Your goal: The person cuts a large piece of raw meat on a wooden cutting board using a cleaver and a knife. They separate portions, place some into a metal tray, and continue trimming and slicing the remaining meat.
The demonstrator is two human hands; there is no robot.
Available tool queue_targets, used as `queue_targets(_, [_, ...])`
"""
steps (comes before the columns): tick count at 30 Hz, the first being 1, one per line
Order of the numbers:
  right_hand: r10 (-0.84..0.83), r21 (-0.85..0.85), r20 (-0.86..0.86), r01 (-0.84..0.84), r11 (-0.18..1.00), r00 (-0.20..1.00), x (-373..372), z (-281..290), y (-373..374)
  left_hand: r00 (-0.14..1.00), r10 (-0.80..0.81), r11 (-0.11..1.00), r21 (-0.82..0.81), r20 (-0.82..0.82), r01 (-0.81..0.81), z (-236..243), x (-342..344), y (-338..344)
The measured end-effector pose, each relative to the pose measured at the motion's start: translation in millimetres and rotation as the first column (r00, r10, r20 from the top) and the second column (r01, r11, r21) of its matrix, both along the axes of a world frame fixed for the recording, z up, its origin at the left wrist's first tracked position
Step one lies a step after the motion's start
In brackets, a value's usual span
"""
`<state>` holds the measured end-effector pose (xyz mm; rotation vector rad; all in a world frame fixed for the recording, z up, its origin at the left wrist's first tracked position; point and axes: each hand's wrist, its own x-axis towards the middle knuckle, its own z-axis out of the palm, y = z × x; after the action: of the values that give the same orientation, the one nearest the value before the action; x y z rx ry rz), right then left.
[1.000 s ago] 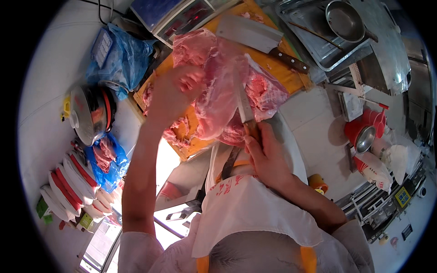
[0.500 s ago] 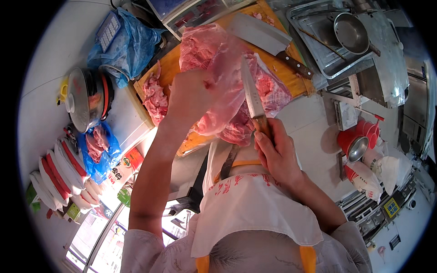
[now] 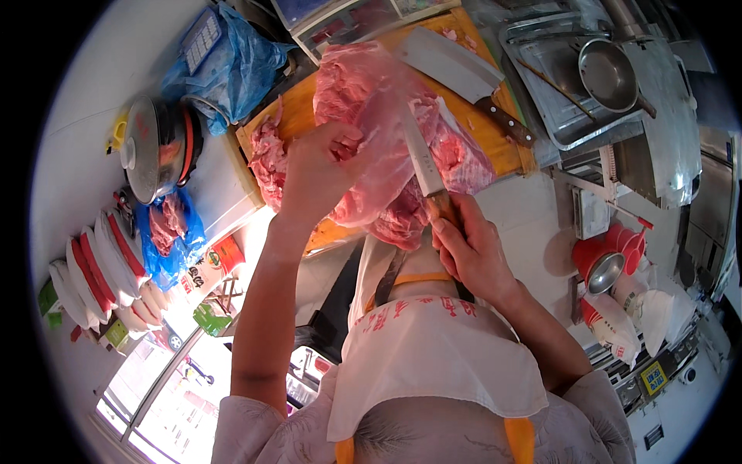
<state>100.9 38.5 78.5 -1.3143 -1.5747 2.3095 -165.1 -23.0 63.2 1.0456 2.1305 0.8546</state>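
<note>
A large slab of raw pink meat (image 3: 386, 178) lies on the wooden cutting board (image 3: 309, 91), its near end hanging over the edge. My left hand (image 3: 321, 162) rests at its left side, fingers curled around a bit of reddish meat. In my right hand (image 3: 475, 243) is a knife (image 3: 420, 158), held by its wooden handle. Its blade points away from me and lies against the meat's pale surface. A wide cleaver (image 3: 452, 63) with a dark riveted handle lies flat at the board's far right. Smaller meat trimmings (image 3: 268, 162) are heaped left of my left hand.
A lidded pot (image 3: 151, 151) and a blue bag holding meat (image 3: 170, 232) stand at the left, below a blue plastic bag (image 3: 232, 69). To the right are a metal tray (image 3: 553, 93), a small pan (image 3: 608, 76) and red containers (image 3: 599, 259).
My left hand has turned slightly, and its curled fingers now show with reddish meat between them. The knife stays against the slab with little movement. The whole view has shifted a little.
</note>
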Motion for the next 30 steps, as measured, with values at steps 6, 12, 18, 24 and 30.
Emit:
queue_targets(6, [0.063,-0.022,-0.011,-0.063,0.998,0.998,0,-3,14,1.000,-0.007,0.959,-0.283,0.003,0.007,15,-3,17])
queue_targets(12, [0.166,-0.123,-0.052,-0.171,0.978,0.985,-8,0,32,0.992,0.103,0.945,-0.317,0.068,-0.076,15,-11,7])
queue_targets(18, [0.283,-0.185,-0.121,-0.302,0.935,0.951,-20,-10,43,0.954,0.235,0.937,-0.303,0.183,-0.173,23,-7,9])
queue_targets(24, [0.370,-0.211,-0.078,-0.378,0.901,0.926,-21,-1,45,0.927,0.310,0.922,-0.303,0.211,-0.239,21,-10,4])
queue_targets(30, [0.376,-0.192,-0.088,-0.386,0.902,0.922,-22,0,42,0.911,0.352,0.913,-0.293,0.216,-0.283,27,-4,1])
